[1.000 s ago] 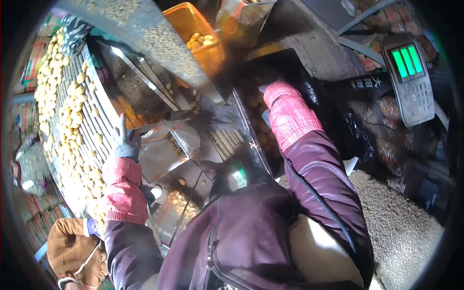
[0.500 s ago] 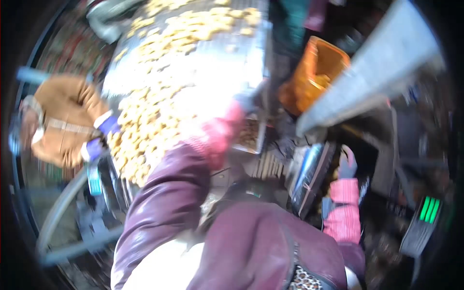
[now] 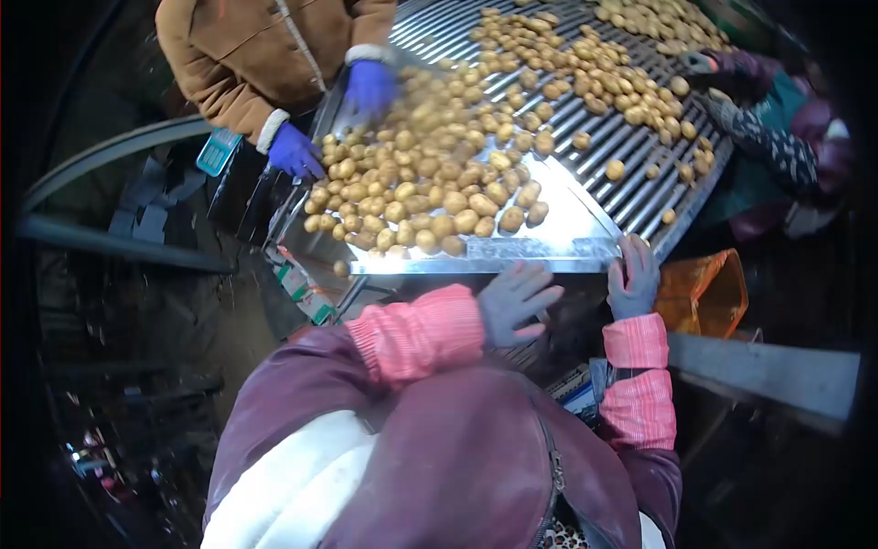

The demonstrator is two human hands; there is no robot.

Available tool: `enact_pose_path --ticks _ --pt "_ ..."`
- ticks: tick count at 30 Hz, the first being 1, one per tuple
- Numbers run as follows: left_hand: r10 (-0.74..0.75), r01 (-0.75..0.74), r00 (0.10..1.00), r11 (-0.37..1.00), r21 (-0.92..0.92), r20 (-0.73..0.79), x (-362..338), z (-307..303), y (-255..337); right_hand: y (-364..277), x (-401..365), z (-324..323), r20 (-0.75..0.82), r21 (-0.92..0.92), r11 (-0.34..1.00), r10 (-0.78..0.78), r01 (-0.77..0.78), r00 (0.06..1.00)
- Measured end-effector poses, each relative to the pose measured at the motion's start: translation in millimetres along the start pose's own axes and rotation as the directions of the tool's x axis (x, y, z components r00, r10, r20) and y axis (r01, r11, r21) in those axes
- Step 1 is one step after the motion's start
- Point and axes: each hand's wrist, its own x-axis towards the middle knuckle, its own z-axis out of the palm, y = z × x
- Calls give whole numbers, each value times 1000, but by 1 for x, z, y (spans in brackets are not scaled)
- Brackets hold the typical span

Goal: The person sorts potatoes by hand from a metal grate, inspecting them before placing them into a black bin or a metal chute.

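My left hand [image 3: 517, 304], in a grey glove, is open with its fingers spread, just in front of the metal table edge [image 3: 485, 266]. Nothing is in it. At the right corner of that edge is my right hand [image 3: 633, 279], also gloved. Its fingers reach over the metal and its thumb stands apart, holding no potato. Beyond both hands, a heap of potatoes [image 3: 430, 197] lies on the sloping metal sheet [image 3: 562, 206].
Across the table a co-worker's purple-gloved hands [image 3: 370, 89] touch the heap. Another person's patterned sleeve [image 3: 777, 142] reaches in at right. Potatoes lie on the roller bars [image 3: 631, 183]. An orange bag [image 3: 704, 293] and a grey beam [image 3: 768, 371] are at right.
The view has swung round. My left hand has drawn back from over the table to its front edge. My right hand has moved from beside a dark bag or crate to the table's corner.
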Motion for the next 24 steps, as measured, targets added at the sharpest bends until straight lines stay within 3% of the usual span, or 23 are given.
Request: enact_pose_path --ticks 5,7,10,15,16,19,22,24 --pt "-302 297 953 943 150 11 -46 -72 -24 -5 41 60 222 -33 999 8 0 975" --pt "-357 345 934 905 251 2 -59 -79 -35 -15 51 61 402 -65 995 89 -69 911" --pt "-423 374 905 837 400 39 -63 -82 -57 -12 51 58 462 -95 990 137 -105 876" --pt "-501 389 857 782 487 121 -61 -104 -87 -17 54 55 474 -101 981 192 -164 859" --pt "-478 419 878 802 425 36 -70 -100 -98 -16 52 55 474 -99 980 198 -172 858" --pt "-552 496 829 649 576 -91 -81 -108 -112 -25 55 54 288 -54 995 95 -83 953" --pt "-697 632 713 588 505 -80 -67 -120 -111 -23 54 58 294 -58 989 148 -137 944" --pt "-585 560 811 773 298 -7 -27 -128 -101 -17 47 61 261 -101 982 184 -162 948"
